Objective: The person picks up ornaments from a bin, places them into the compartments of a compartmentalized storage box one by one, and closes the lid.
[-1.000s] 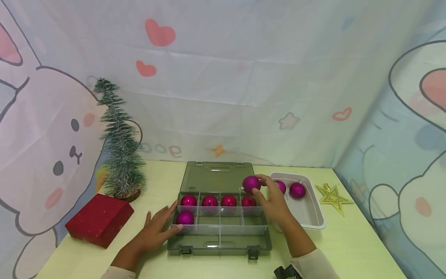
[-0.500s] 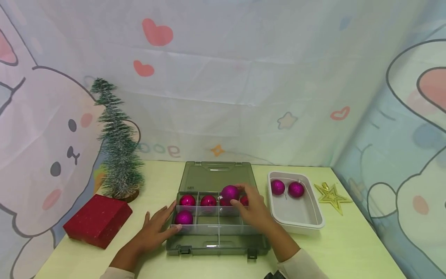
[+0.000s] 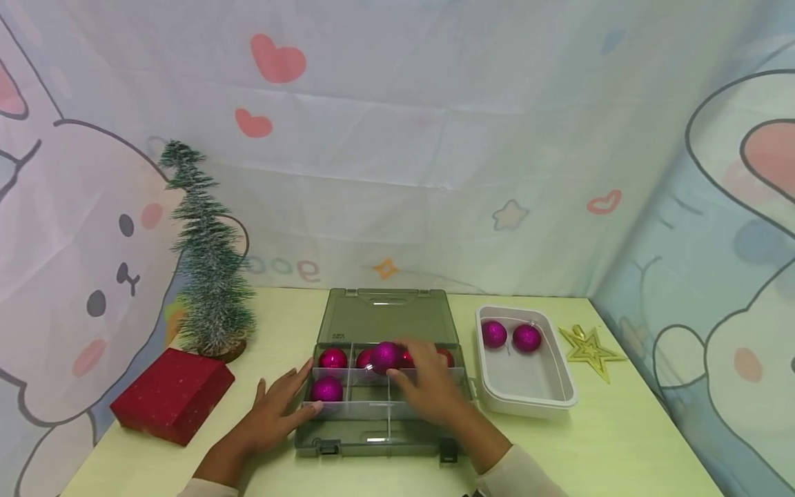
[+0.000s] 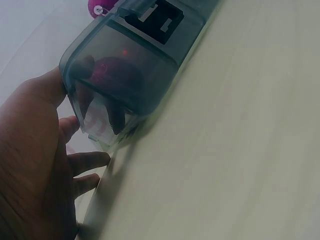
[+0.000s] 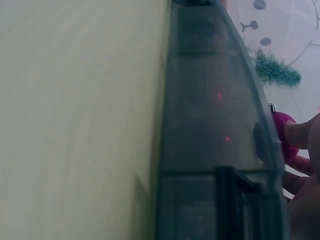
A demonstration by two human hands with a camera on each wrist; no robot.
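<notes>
Purple ball (image 3: 386, 357), pinched by right fingers (image 3: 402, 382), partly hides 2 red balls (image 3: 363, 358); left fingers (image 3: 303, 415) spread against the box (image 3: 386, 321).

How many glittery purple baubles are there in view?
4: first bauble in the right hand, second bauble near the left hand, inside the compartment box, third and fourth in the white tray. The right hand may hide others.

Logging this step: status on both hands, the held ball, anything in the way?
Right hand pinching purple glitter ball over the box. Left hand at box's left edge. Possible snag: divider near the ball, contact unclear.
</notes>
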